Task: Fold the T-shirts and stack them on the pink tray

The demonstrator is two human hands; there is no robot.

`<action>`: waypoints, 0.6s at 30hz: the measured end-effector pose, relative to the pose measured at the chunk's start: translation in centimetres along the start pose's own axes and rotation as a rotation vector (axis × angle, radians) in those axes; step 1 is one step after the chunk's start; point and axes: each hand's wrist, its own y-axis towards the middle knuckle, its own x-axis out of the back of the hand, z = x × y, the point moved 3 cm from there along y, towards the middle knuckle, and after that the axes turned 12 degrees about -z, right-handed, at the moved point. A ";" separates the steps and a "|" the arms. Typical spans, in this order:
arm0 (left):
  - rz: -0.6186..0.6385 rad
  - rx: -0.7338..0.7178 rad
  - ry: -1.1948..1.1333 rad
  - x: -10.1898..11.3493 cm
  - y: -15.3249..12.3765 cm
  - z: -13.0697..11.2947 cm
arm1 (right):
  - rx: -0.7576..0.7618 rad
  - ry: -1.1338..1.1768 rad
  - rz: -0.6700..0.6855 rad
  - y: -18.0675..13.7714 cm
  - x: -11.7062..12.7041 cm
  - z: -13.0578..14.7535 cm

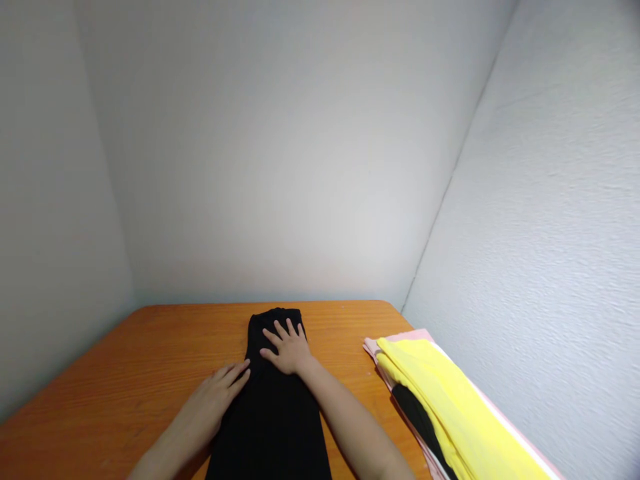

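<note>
A black garment (273,427), folded into a long narrow strip, lies on the wooden table; its kind I cannot tell. Its far end looks slightly gathered, and the near end runs out of the bottom of the view. My right hand (289,349) rests flat on the far part of the cloth with fingers spread. Along the left edge, my left hand (223,390) lies with its fingers stretched out, the tips touching the black fabric. Neither hand grips anything.
To the right, a pile of folded clothes lies near the wall, with a yellow garment (460,407) on top and pink cloth (420,335) and black cloth (420,417) beneath. The wooden table (175,340) meets pale walls (280,167) behind.
</note>
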 end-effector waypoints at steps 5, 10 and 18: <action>0.039 -0.058 0.007 0.5 0.2 0.5 | -0.010 0.008 -0.031 0.8 0.0 -0.5; -0.017 0.024 -0.043 1.3 1.0 1.6 | -0.017 0.014 -0.022 1.2 0.2 -0.8; 0.051 -0.020 0.038 0.2 2.9 -3.8 | 0.001 0.023 -0.041 1.8 -0.5 -1.4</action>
